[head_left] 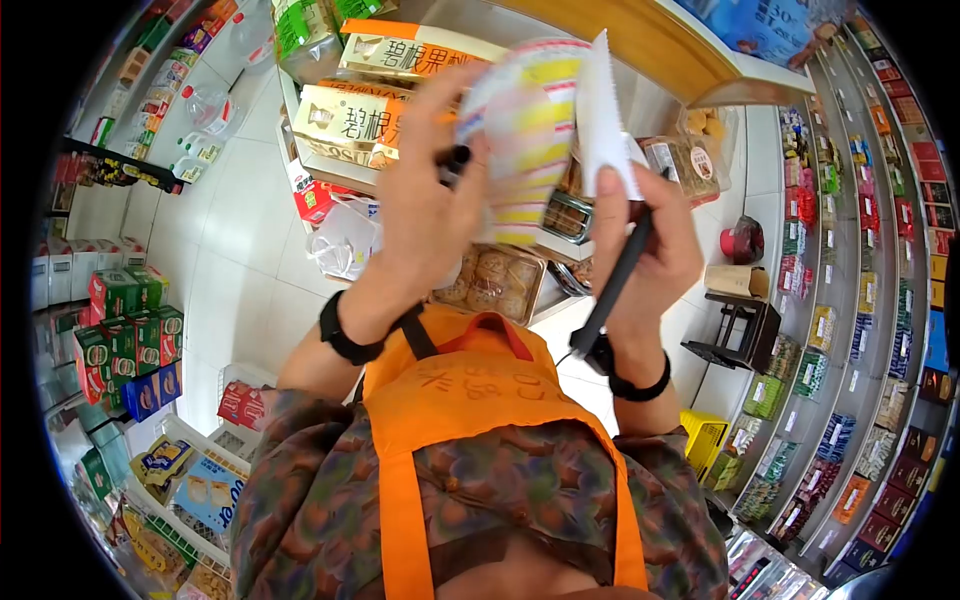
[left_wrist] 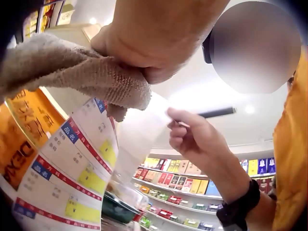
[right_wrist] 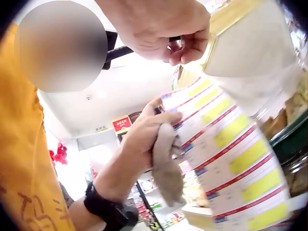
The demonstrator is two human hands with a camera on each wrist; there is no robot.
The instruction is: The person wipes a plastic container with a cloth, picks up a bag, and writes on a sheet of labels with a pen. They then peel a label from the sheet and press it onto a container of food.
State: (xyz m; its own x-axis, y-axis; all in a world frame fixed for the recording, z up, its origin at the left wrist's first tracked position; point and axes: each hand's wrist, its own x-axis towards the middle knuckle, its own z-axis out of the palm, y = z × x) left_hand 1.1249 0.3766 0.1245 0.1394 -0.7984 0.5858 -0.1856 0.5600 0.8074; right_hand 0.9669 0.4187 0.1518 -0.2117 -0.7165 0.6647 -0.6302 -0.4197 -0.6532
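A long sheet of printed labels [head_left: 540,150] with red lines and yellow blocks hangs curved from the left hand [head_left: 435,190], blurred in the head view. Both wrist views show a grey-brown cloth [left_wrist: 86,72] [right_wrist: 168,168] bunched in that same hand. Thumb and fingers of the right hand [head_left: 650,240] pinch the edge of white paper [head_left: 605,130]; whether it belongs to the label sheet, I cannot tell. A slim black stick-like tool [head_left: 615,285] also lies in the right hand, pointing back toward the wrist.
Below the hands are boxed goods [head_left: 350,125], a tray of round baked items [head_left: 490,280] and clear food packs [head_left: 685,165]. A plastic bag [head_left: 345,240] lies at the left. Stocked shelves [head_left: 820,330] line the right, with stacked cartons [head_left: 130,345] at the left and a dark stool [head_left: 735,330] nearby.
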